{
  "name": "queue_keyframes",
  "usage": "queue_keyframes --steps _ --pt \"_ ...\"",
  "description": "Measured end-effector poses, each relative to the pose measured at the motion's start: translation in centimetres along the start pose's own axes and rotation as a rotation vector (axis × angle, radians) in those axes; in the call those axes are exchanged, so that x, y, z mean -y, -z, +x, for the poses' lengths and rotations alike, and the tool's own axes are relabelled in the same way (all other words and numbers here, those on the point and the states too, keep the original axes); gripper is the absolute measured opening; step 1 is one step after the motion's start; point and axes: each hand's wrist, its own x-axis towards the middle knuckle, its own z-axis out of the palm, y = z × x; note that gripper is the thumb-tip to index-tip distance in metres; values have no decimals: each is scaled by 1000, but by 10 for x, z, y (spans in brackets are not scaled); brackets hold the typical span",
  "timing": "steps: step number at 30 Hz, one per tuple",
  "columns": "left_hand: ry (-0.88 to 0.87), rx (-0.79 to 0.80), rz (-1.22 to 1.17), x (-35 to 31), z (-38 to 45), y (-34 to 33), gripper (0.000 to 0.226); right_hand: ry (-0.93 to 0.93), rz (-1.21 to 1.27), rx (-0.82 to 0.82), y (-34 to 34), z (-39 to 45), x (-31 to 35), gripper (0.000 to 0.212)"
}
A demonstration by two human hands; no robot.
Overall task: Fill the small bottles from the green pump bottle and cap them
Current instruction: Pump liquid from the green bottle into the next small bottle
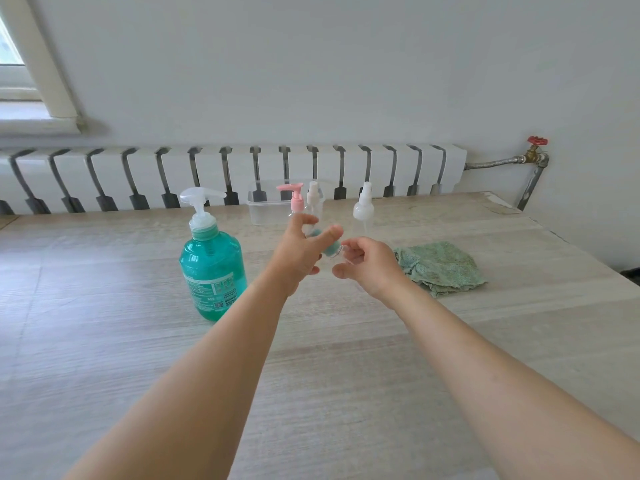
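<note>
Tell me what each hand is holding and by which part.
Left hand grips the small bottle round its body, tilted; right hand pinches its neck end, cap or neck unclear.

One green pump bottle (212, 271) is standing on the desk (104, 341), and to its right four small bottles are showing: three upright ones, a pink-pump bottle (295, 199) and two white-spray bottles (313, 197) (363, 207), plus one small bottle (329, 249) being held between two hands (298, 254) (367, 265). Behind the pump bottle's right side one clear tub (263, 211) is sitting, and farther right one green cloth (441, 268) is lying.
</note>
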Motion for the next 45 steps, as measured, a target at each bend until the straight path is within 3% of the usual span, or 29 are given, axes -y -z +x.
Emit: queue_keyframes --steps 4,9,14,21,32,45 --pt "-74 100 81 1 -1 4 42 -9 -36 -23 1 2 -4 55" --pt "-7 -47 54 5 3 5 12 -7 -268 -119 4 3 -7 52" --pt "82 -156 48 15 11 8 16 -110 -360 -231 16 5 -18 53" --pt "198 -189 126 34 21 -7 27 -263 -452 -462 29 10 -28 47" --pt "164 -174 490 52 34 -25 27 -149 -151 -341 20 19 -34 55" --pt "131 -190 546 46 25 -19 40 -96 21 -271 16 12 -25 51"
